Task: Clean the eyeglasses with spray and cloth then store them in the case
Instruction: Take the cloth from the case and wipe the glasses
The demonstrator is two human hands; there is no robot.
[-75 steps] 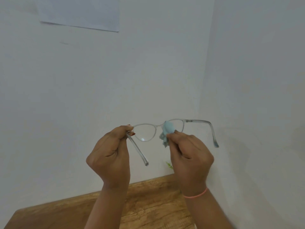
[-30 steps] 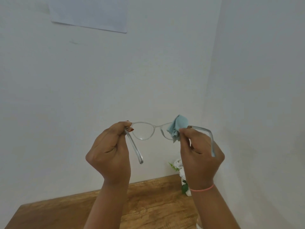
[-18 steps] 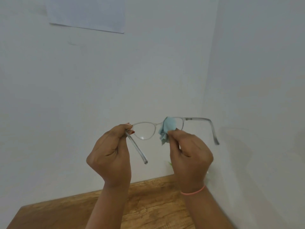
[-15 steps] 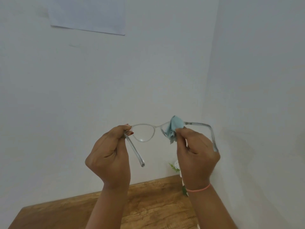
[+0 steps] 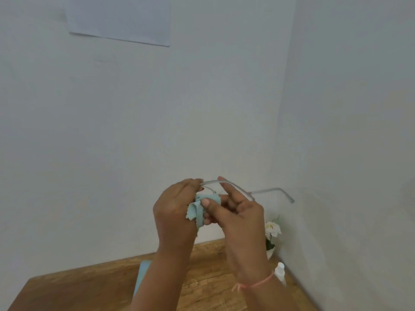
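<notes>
**Eyeglasses mid-wipe, both hands bunched on the cloth**

Eyeglasses, clear-framed with thin translucent plastic arms, are being held up in the air in front of the wall, well above the table. The left hand and right hand are working close together, touching around the crumpled pale blue microfibre cloth. The right thumb is pressing the cloth against the left palm side; the left fingertips are pinching the frame's top edge. Both hands are closed on cloth and frame. One temple arm is sticking out to the right, free of either hand. The lenses are mostly hidden behind the fingers.

Judgement: wiping is underway, storing not yet. To do it well, cloth should be kept between skin and lens, the frame supported near the lens being rubbed, pressure light, the free arm unstrained.

Below, a brown wooden table is carrying a small white spray bottle near the right wall, a white flower in a pot behind it, and a pale blue flat item, possibly the case, partly hidden by the left forearm. A white paper sheet is hanging on the wall.
</notes>
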